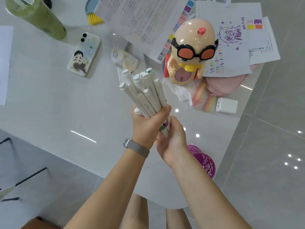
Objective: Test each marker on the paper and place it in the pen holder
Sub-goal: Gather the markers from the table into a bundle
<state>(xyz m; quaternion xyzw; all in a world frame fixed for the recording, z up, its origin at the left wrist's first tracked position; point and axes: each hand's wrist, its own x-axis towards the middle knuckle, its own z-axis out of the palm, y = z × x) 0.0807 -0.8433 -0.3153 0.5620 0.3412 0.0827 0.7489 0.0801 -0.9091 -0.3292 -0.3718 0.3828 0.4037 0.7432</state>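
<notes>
White markers (145, 93) bunched, gripped by left hand (146, 124), right hand (171, 142) clasping lower ends | above pink pen holder (204, 161) | scribbled paper (227, 52) beyond holder | sorting apparently unfinished

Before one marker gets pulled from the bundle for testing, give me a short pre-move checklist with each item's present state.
1. Bundle secure: ok. The left hand grips the bundle of white markers round its middle, held above the table.
2. Other hand ready to pick one: ok. The right hand holds the bundle's lower ends.
3. Test paper reachable: ok. The sheet with colour squiggles lies flat beside the goggled duck toy.
4. Pen holder free to receive: cannot tell. The pink perforated pen holder is partly hidden by the right forearm.
5. Caps on: ok for the upper ends that show; lower ends are hidden.
</notes>
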